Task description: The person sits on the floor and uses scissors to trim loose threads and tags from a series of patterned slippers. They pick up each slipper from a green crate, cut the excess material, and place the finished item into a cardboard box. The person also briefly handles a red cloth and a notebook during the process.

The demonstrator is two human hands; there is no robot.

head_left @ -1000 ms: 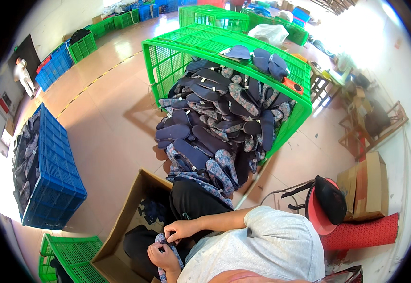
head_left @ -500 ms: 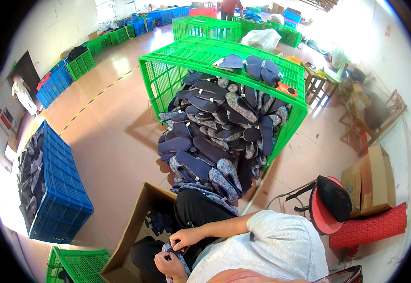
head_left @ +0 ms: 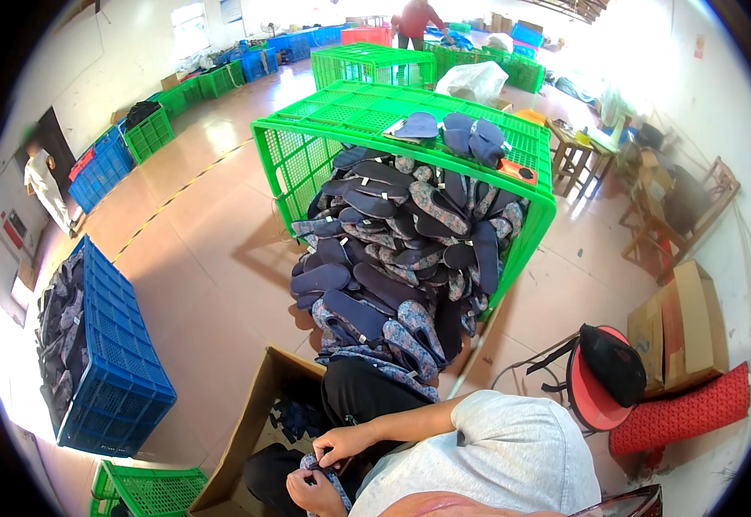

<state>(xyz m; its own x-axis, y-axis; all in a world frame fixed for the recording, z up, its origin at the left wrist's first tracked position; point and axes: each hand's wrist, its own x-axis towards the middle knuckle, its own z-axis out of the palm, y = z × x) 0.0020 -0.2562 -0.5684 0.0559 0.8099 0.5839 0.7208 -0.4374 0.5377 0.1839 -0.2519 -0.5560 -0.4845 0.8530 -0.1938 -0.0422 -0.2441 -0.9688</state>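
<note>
Above my lap, my left hand closes around a blue floral slipper, seen only in part. My right hand pinches the slipper's upper edge, with fingertips close to the left hand. Whatever small detail lies between those fingers is too small to tell. Just past my dark-trousered knee, a heap of navy and floral slippers spills from a green plastic crate lying on its side. An open cardboard box beside my legs has dark pieces inside.
A blue crate full of dark slippers stands at left, with a green crate below it. A few slippers lie on the overturned crate. At right are a red-and-black cap-like item, a cardboard carton and a red roll.
The view has shifted slightly, so the scene sits a little lower. Both hands keep hold of the slipper, with only slight finger movement.
</note>
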